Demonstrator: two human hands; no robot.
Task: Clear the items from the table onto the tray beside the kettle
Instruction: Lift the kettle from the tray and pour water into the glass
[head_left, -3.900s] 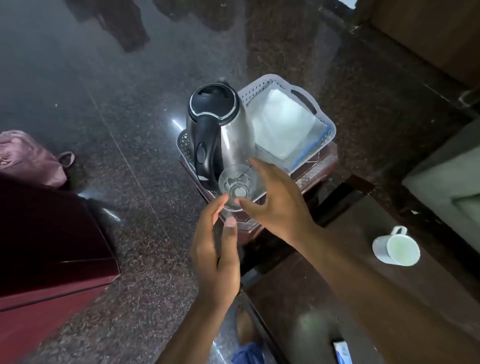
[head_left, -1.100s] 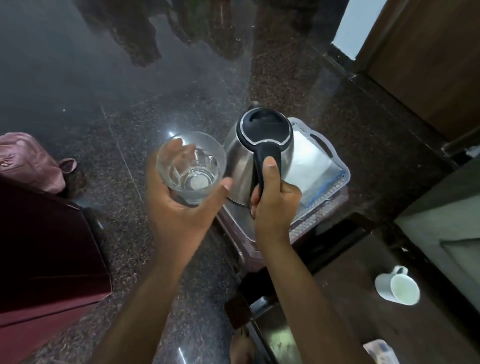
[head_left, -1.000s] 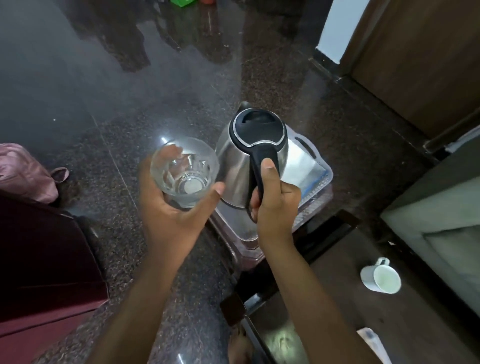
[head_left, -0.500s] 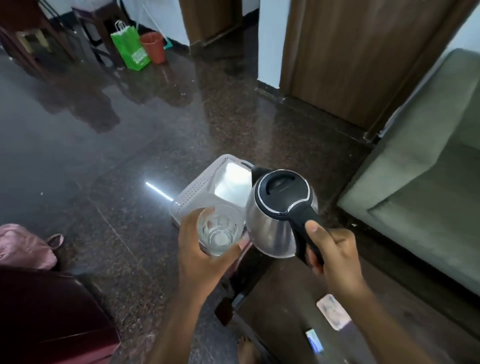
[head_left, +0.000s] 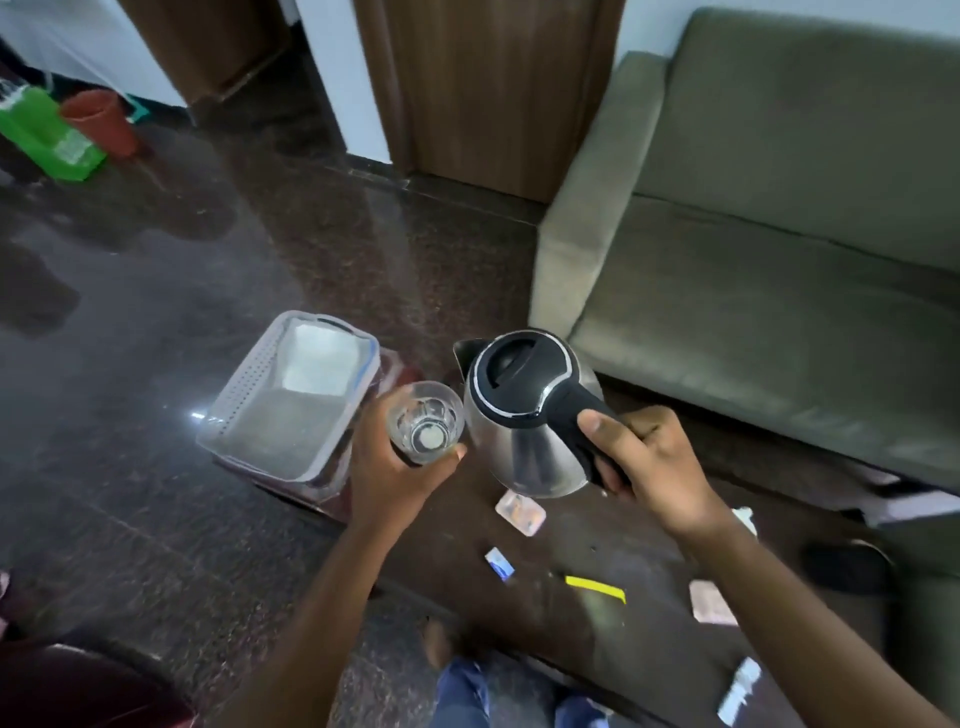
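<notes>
The right hand (head_left: 641, 457) grips the black handle of the steel kettle (head_left: 524, 415), held upright above the dark table (head_left: 597, 613), its spout pointing away toward the far left. The left hand (head_left: 395, 467) wraps its fingers around a clear glass tumbler (head_left: 426, 422), mouth up, just beside the kettle. The empty white tray (head_left: 244, 395) sits past the table's left end, long axis running away from the person. Small packets (head_left: 519, 512) lie on the tabletop.

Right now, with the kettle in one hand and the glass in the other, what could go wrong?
The kettle hangs from the right hand over the table, its body close to the glass in the left hand; they may knock. With both hands full, the small packets below cannot be picked up yet.
</notes>
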